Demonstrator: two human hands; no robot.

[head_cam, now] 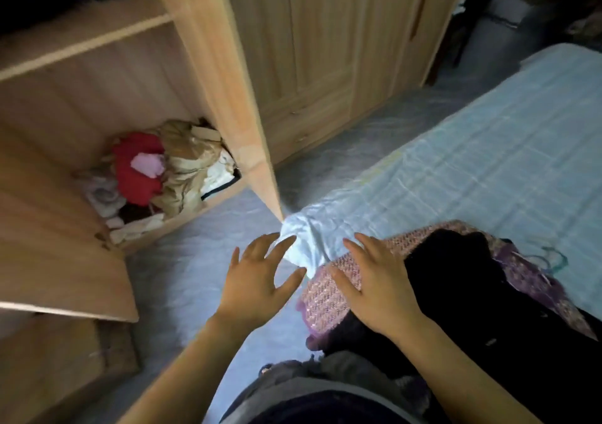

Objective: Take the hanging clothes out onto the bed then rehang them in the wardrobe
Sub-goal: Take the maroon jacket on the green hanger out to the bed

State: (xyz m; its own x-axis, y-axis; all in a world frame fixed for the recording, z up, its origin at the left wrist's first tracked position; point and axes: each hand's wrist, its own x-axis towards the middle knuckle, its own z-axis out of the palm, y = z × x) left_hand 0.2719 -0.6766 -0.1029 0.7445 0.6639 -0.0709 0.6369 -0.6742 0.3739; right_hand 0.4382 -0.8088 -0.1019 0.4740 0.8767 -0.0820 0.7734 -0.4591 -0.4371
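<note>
A pile of clothes lies on the near corner of the bed [488, 137]: a pink knitted garment [329, 296] with a black garment [462, 280] on top and a purple one [527, 274] beside it. My right hand [374, 283] rests flat on the pink knit, fingers spread, gripping nothing. Over the floor just left of the bed corner hovers my left hand [257, 277], open and empty. The open wooden wardrobe [97, 98] stands at the left, its door [224, 75] swung out toward the bed.
A heap of red, beige and white clothes [156, 173] fills the wardrobe's bottom. Closed wardrobe doors [325, 49] line the far wall. A narrow strip of pale floor [195, 260] runs between wardrobe and bed. A teal hanger [553, 260] peeks from the pile.
</note>
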